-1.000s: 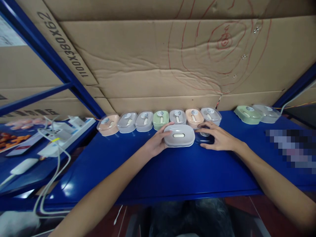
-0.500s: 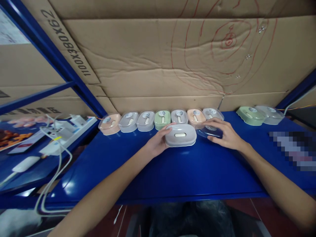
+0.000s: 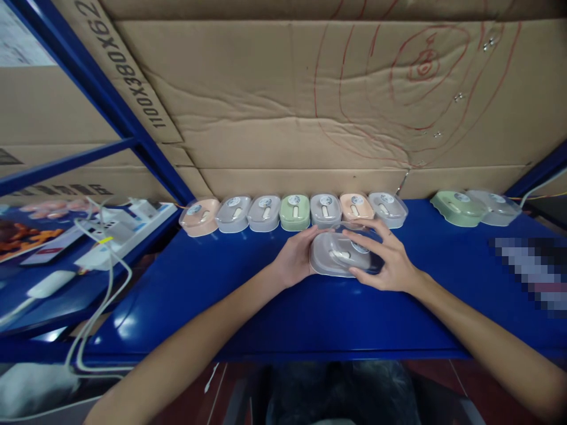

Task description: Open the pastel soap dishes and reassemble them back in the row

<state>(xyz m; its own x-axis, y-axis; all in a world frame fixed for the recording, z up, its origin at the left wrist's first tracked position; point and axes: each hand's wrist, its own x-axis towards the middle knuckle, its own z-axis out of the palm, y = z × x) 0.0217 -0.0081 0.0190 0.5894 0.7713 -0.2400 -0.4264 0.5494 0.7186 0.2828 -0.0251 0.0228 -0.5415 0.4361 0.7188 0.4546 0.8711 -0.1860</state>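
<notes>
A grey soap box (image 3: 330, 262) lies on the blue shelf (image 3: 274, 301) in front of me. My left hand (image 3: 296, 260) grips its left end. My right hand (image 3: 384, 260) holds a clear lid (image 3: 354, 248) over the grey box, fingers spread across the lid's right side. Just behind the hands, a row of several lidded soap boxes (image 3: 295, 211) in peach, grey and green stands along the cardboard back wall.
A green box (image 3: 456, 206) and a clear-lidded box (image 3: 495, 205) stand at the back right. On the left shelf lie a white power strip (image 3: 115, 233) with cables (image 3: 100, 307). A blue upright post (image 3: 106, 100) rises at the left. Cardboard (image 3: 283, 100) lines the back.
My right hand has lifted the clear lid from the shelf beside the grey box and brought it leftward over the box. My left hand stays on the box's left end.
</notes>
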